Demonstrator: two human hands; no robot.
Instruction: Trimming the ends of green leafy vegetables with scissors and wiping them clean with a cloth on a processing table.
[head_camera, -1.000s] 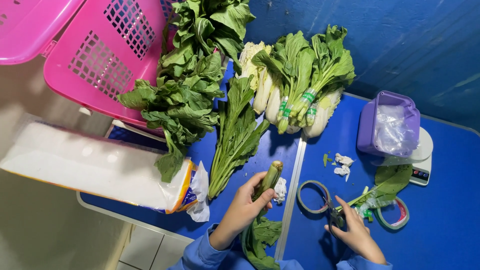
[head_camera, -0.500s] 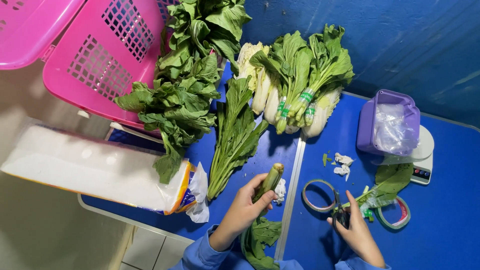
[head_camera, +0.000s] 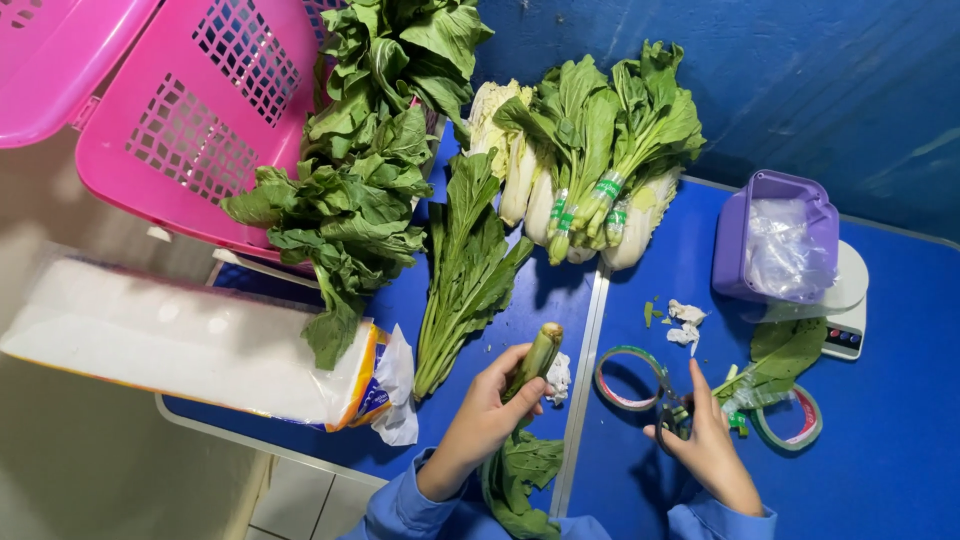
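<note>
Down at the near edge of the blue table (head_camera: 900, 420), the left hand (head_camera: 490, 410) is wrapped around a leafy green stalk (head_camera: 535, 362), fingers and thumb closed on its thick stem. The cut end of the stem points up and away from the person, while the leaves (head_camera: 520, 475) hang back toward the body, over the blue sleeves. A small scrap of white paper (head_camera: 559, 378) lies just beside the stem.

The right hand (head_camera: 705, 440) rests on the table to the right of a metal seam, its fingers curled down at a small dark tool (head_camera: 668, 410) that I cannot make out clearly; whether the hand truly grips it cannot be told. A roll of clear tape (head_camera: 628, 378) lies touching or just beside that tool on its left, and a second tape ring (head_camera: 790, 420) lies to the right, with a loose green leaf (head_camera: 785, 352) across it.

Farther back, a single leafy bunch (head_camera: 465, 270) lies on the table, and beyond it several bundles of pale-stemmed greens (head_camera: 590, 170) tied with green bands. A large heap of dark leaves (head_camera: 370, 170) spills from a pink basket (head_camera: 190, 130) at the left. A wrapped white package (head_camera: 190, 340) sits near the left table edge. At the right, a purple container (head_camera: 770, 240) stands on a white scale (head_camera: 845, 320).
</note>
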